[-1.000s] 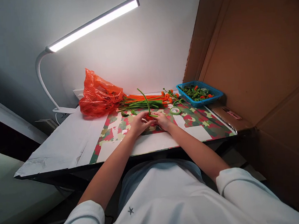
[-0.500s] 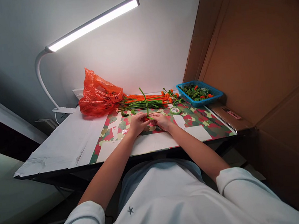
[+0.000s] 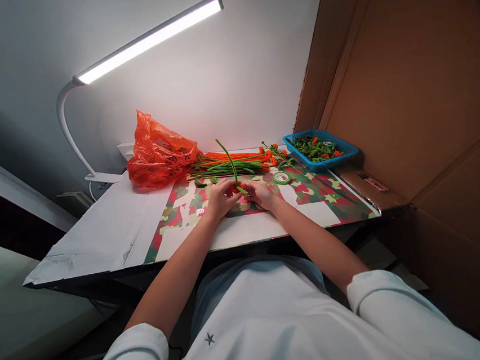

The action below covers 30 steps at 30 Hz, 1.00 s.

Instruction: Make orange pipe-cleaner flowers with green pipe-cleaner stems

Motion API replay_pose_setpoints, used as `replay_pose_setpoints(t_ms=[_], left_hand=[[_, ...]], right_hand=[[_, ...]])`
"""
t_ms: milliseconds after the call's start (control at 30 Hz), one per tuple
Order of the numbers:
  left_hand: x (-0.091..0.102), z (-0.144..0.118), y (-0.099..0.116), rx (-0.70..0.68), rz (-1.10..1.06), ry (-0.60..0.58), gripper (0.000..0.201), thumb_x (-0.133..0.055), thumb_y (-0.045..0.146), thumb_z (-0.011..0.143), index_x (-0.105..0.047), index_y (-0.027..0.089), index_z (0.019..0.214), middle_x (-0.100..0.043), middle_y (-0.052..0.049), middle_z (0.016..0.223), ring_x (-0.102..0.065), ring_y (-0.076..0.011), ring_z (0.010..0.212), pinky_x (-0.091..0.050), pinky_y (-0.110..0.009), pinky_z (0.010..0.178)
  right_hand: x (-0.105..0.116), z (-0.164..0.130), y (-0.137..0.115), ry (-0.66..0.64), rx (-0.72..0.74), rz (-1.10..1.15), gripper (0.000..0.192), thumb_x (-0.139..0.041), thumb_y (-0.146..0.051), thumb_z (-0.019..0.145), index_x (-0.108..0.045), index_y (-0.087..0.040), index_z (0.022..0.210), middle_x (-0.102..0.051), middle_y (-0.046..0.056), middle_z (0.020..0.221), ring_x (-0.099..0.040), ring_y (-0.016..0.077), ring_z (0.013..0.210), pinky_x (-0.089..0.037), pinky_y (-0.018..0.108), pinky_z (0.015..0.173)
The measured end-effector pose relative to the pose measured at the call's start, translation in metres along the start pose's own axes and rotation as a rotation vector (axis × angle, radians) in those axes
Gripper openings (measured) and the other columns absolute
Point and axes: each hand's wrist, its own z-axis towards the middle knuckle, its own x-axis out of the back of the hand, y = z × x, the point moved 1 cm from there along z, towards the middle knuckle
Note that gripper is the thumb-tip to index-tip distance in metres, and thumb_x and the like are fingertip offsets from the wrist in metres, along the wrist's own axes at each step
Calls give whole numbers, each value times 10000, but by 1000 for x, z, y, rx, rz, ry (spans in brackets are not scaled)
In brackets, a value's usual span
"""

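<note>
My left hand (image 3: 220, 198) and my right hand (image 3: 261, 194) meet at the middle of the table over a camouflage-patterned mat (image 3: 330, 194). Together they pinch a green pipe cleaner (image 3: 228, 159), whose free end curves up and to the left above my fingers. A small red piece shows between my fingertips. Just behind my hands lies a bundle of green and orange pipe cleaners (image 3: 230, 163).
An orange plastic bag (image 3: 158, 151) sits at the back left. A blue basket (image 3: 321, 149) of green and orange pieces stands at the back right, with a green tape roll (image 3: 281, 177) before it. A white desk lamp (image 3: 142, 42) arches overhead. Cardboard (image 3: 417, 83) walls the right side.
The free end of the green pipe cleaner has swung slightly to the left. My hands have shifted only a little and stay together.
</note>
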Motion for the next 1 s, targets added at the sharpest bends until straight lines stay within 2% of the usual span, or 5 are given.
replay_pose_setpoints(t_ms=[267, 367, 500, 833, 1000], left_hand=[[1, 2, 0, 14, -10, 2, 98, -692, 254, 701, -652, 190, 639, -475, 16, 579, -439, -129, 568, -347, -249, 525], [-1, 1, -1, 30, -31, 1, 118, -707, 296, 712, -694, 190, 762, -505, 16, 612, -448, -122, 568, -366, -246, 530], [-1, -1, -3, 62, -74, -1, 433, -754, 392, 701, -674, 178, 1069, -592, -2, 734, -484, -104, 561, -420, -238, 537], [3, 2, 0, 131, -156, 15, 271, -777, 442, 680, -747, 208, 814, -654, -24, 678, -552, -148, 609, -470, -279, 591], [-1, 2, -7, 229, -261, 5, 435, -789, 469, 653, -734, 182, 975, -697, -38, 764, -601, -146, 637, -500, -272, 603]], right_hand=[[-1, -3, 1, -20, 19, -31, 186, -757, -316, 692, -648, -166, 672, -554, -29, 568, -472, 77, 519, -397, 211, 528], [0, -2, 1, -16, 35, -52, 214, -791, -316, 646, -639, -166, 637, -535, -36, 550, -453, 75, 513, -369, 215, 516], [2, -1, 0, 10, 68, -66, 216, -784, -329, 631, -639, -169, 635, -533, -37, 553, -430, 71, 509, -337, 218, 504], [4, 2, 0, 42, 140, -116, 263, -770, -392, 609, -629, -171, 616, -467, -51, 527, -362, 64, 487, -286, 225, 484], [5, 3, 2, 52, 191, -201, 331, -752, -479, 621, -622, -175, 639, -438, -57, 517, -360, 67, 476, -286, 229, 483]])
